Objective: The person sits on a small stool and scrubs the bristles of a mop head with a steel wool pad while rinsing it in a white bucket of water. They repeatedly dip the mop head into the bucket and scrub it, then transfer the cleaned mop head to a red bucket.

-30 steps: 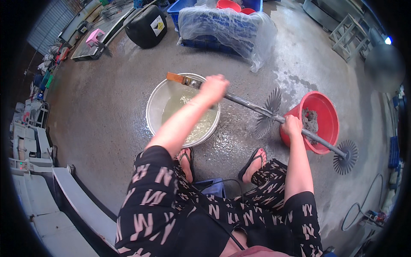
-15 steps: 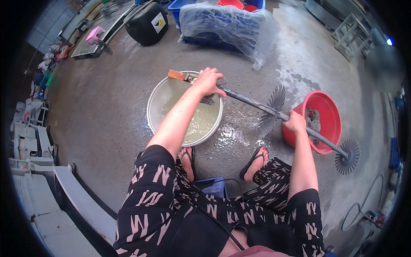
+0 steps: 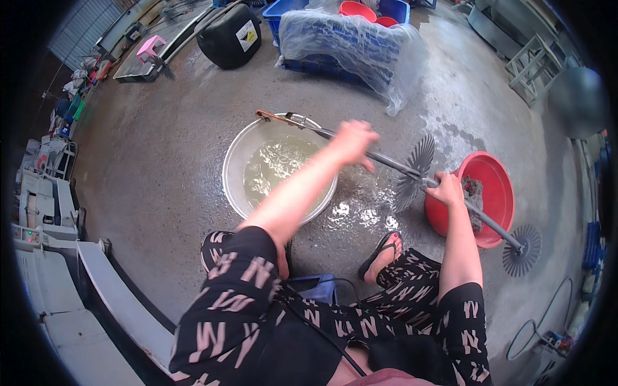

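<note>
A long grey metal rod [image 3: 389,160] slants across in front of me. It bears a fan-bladed disc [image 3: 417,172] midway and another bladed disc [image 3: 522,249] at its right end. Its left end, with a rust-orange piece [image 3: 271,116], lies at the far rim of a pale round basin [image 3: 233,183] holding cloudy water. My left hand [image 3: 354,143], blurred, is closed round the rod right of the basin; whatever lies under its palm is hidden. My right hand [image 3: 447,189] grips the rod beside the midway disc, by a red bucket [image 3: 499,199] holding a grey matted mass [image 3: 475,201].
A small blue stool or box [image 3: 315,289] stands between my feet on wet concrete. Ahead are a black jerrycan [image 3: 230,37] and blue crates [image 3: 341,48] draped in clear plastic. Grey machinery [image 3: 122,289] runs along the left; a hose [image 3: 534,321] lies at right.
My left hand has slid right along the rod, away from the basin. The grey wiry pad visible under it before is no longer plain to see. My right hand keeps its grip.
</note>
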Action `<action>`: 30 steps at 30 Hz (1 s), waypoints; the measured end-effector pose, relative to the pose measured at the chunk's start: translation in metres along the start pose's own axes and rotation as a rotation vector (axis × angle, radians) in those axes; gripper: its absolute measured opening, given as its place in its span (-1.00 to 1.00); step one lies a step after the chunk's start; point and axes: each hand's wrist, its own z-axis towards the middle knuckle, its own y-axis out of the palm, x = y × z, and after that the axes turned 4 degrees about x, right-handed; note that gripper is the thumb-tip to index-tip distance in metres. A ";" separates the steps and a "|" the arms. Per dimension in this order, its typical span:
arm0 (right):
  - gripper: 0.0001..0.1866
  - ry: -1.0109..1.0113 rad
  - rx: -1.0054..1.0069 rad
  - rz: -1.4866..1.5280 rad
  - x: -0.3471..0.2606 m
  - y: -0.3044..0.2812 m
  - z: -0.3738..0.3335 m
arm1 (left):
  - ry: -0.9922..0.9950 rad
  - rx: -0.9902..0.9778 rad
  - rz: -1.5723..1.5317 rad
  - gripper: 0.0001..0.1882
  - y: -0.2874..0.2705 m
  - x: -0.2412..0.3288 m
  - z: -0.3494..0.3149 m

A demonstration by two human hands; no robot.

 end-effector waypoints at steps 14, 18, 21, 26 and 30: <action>-0.58 -0.090 0.147 0.019 -0.001 0.006 -0.002 | 0.028 0.038 -0.013 -0.22 0.009 0.035 0.012; -0.58 -0.123 0.176 -0.015 0.011 0.014 -0.005 | -0.280 -0.077 -0.112 -0.09 -0.023 -0.041 0.002; -0.59 -0.153 0.142 -0.098 0.006 0.017 -0.001 | -0.395 -0.053 0.015 -0.29 -0.034 -0.064 -0.007; -0.64 -0.152 0.041 -0.150 -0.006 0.005 0.001 | -0.127 -0.001 -0.024 -0.44 0.021 0.036 0.024; -0.65 -0.080 0.014 -0.144 0.002 0.006 -0.003 | -0.370 -0.011 0.045 -0.43 0.005 -0.012 0.015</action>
